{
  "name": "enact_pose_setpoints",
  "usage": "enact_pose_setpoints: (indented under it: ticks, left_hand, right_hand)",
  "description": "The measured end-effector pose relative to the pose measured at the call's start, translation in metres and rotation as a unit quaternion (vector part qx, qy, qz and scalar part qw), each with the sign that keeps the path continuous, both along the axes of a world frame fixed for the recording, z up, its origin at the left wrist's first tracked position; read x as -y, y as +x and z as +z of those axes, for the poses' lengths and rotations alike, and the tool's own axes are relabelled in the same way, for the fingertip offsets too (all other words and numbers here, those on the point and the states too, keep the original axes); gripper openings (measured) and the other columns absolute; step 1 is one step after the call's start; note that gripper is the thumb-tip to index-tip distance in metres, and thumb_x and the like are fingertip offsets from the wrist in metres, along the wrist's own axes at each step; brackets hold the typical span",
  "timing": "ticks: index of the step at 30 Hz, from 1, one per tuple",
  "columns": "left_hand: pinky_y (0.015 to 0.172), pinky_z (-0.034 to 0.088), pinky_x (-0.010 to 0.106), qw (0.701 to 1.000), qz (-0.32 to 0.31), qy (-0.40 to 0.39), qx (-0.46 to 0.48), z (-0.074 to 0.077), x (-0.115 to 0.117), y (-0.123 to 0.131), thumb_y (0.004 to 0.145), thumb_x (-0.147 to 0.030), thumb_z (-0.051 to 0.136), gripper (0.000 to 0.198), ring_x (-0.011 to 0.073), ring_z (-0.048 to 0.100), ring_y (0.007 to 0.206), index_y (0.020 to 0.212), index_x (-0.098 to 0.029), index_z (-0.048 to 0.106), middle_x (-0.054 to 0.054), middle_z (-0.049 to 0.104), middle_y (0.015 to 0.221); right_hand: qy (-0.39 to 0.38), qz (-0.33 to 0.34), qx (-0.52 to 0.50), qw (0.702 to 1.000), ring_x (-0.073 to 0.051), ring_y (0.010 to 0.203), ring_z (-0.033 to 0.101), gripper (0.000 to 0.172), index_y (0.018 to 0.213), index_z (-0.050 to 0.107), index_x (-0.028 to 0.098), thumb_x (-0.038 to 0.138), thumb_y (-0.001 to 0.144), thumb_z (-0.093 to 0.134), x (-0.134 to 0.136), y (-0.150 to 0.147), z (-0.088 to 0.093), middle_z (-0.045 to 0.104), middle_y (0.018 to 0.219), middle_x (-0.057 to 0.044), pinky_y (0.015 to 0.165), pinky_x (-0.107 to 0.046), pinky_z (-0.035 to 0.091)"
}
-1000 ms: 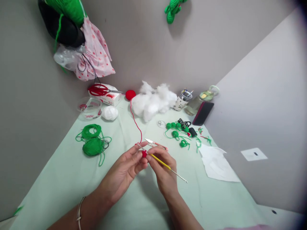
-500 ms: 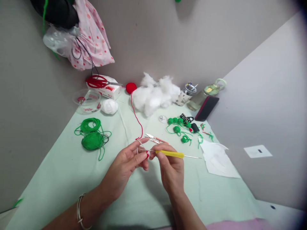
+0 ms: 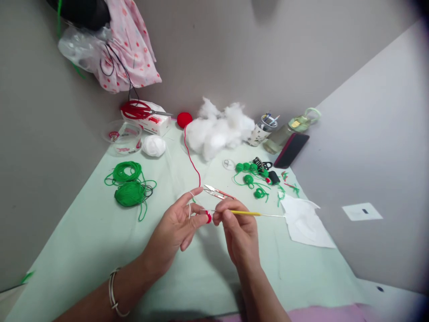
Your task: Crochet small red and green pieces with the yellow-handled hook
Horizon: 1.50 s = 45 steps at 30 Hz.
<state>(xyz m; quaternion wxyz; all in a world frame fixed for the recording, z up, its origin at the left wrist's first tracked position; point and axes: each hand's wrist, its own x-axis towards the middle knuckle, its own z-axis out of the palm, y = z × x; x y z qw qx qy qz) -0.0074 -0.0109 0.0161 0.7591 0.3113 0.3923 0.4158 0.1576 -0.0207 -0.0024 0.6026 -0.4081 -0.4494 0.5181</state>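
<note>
Since the earlier frame the hook (image 3: 244, 213) has swung from a downward slant to nearly level, its bare end pointing right. The right hand (image 3: 239, 230) pinches its yellow grip between thumb and fingers, knuckles up, wrist bent toward the left hand (image 3: 176, 226). That hand is palm up, index finger raised with red yarn (image 3: 191, 160) looped over it, thumb and middle finger closed on the red piece (image 3: 208, 218) at the hook's tip. Snips (image 3: 216, 192) lie just beyond, on the table (image 3: 94, 241).
</note>
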Motion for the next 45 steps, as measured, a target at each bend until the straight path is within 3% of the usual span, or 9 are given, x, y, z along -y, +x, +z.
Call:
enact_pose_setpoints:
  ticks: [10,14,17,20,25,30,40,45]
  left_hand:
    - [0.043,0.020,0.021,1.000,-0.015,0.021,0.000,-0.0025,-0.0007,-0.0014,0.089,-0.035,0.081,0.069,-0.0034,0.031,0.041,0.150,-0.023,0.050,0.002,0.068,0.101]
    - [0.044,0.020,0.023,1.000,-0.021,0.017,0.007,-0.0030,0.0002,-0.0019,0.088,-0.033,0.082,0.071,-0.0006,0.026,0.041,0.151,-0.020,0.050,-0.006,0.061,0.078]
    - [0.044,0.018,0.023,1.000,-0.025,0.012,0.008,-0.0028,0.0009,-0.0019,0.089,-0.033,0.081,0.072,0.0036,0.020,0.043,0.152,-0.018,0.049,-0.013,0.043,0.057]
    - [0.044,0.016,0.023,1.000,-0.026,0.012,0.007,-0.0024,0.0010,-0.0019,0.090,-0.034,0.080,0.073,0.0060,0.016,0.044,0.153,-0.017,0.047,-0.016,0.032,0.050]
    - [0.044,0.017,0.022,1.000,-0.026,0.010,0.011,-0.0010,0.0003,-0.0018,0.088,-0.034,0.081,0.071,0.0051,0.018,0.045,0.150,-0.017,0.050,-0.013,0.041,0.056]
    - [0.043,0.017,0.022,1.000,-0.020,0.008,0.011,-0.0011,0.0004,-0.0028,0.088,-0.033,0.081,0.064,0.0014,0.025,0.045,0.146,-0.022,0.056,-0.004,0.062,0.084]
    - [0.043,0.016,0.023,0.999,-0.027,0.001,0.020,-0.0023,-0.0009,-0.0031,0.086,-0.033,0.082,0.064,0.0017,0.024,0.045,0.144,-0.021,0.058,-0.001,0.068,0.087]
    - [0.044,0.017,0.024,0.999,-0.037,0.004,0.014,-0.0030,-0.0012,-0.0035,0.086,-0.034,0.082,0.064,0.0015,0.025,0.044,0.143,-0.021,0.057,-0.003,0.066,0.083]
  right_hand:
    - [0.009,-0.009,0.030,0.999,-0.014,0.068,0.061,0.015,0.097,0.081,0.025,0.039,0.095,0.075,0.0001,0.0015,-0.0032,0.068,0.077,-0.001,0.068,-0.029,0.050]
    - [0.001,0.017,0.007,1.000,-0.014,0.067,0.061,0.020,0.093,0.082,0.025,0.045,0.094,0.076,-0.0021,0.0017,0.0019,0.069,0.078,-0.001,0.067,-0.030,0.051]
    - [0.004,0.025,0.010,1.000,-0.014,0.070,0.062,0.019,0.091,0.081,0.025,0.043,0.095,0.075,-0.0012,0.0024,0.0027,0.069,0.080,-0.001,0.068,-0.029,0.051]
    - [-0.003,0.027,0.018,0.999,-0.013,0.074,0.063,0.011,0.098,0.080,0.027,0.037,0.096,0.076,0.0013,0.0028,0.0008,0.070,0.084,-0.001,0.070,-0.026,0.052]
    - [-0.002,0.019,0.025,1.000,-0.012,0.073,0.064,0.010,0.099,0.080,0.027,0.035,0.095,0.077,0.0035,0.0029,-0.0011,0.071,0.087,-0.001,0.069,-0.026,0.053]
    - [-0.044,0.022,0.016,0.999,-0.015,0.077,0.065,0.015,0.105,0.079,0.026,0.037,0.096,0.075,0.0041,0.0045,-0.0024,0.071,0.089,-0.002,0.076,-0.030,0.055]
    - [-0.055,0.065,-0.001,0.996,-0.013,0.065,0.059,0.018,0.098,0.081,0.025,0.041,0.090,0.081,-0.0005,0.0050,0.0004,0.065,0.074,0.001,0.064,-0.029,0.052]
    - [0.041,0.000,0.103,0.994,-0.016,0.079,0.065,0.010,0.098,0.084,0.030,0.035,0.095,0.076,0.0006,0.0027,0.0027,0.073,0.087,-0.003,0.071,-0.030,0.054]
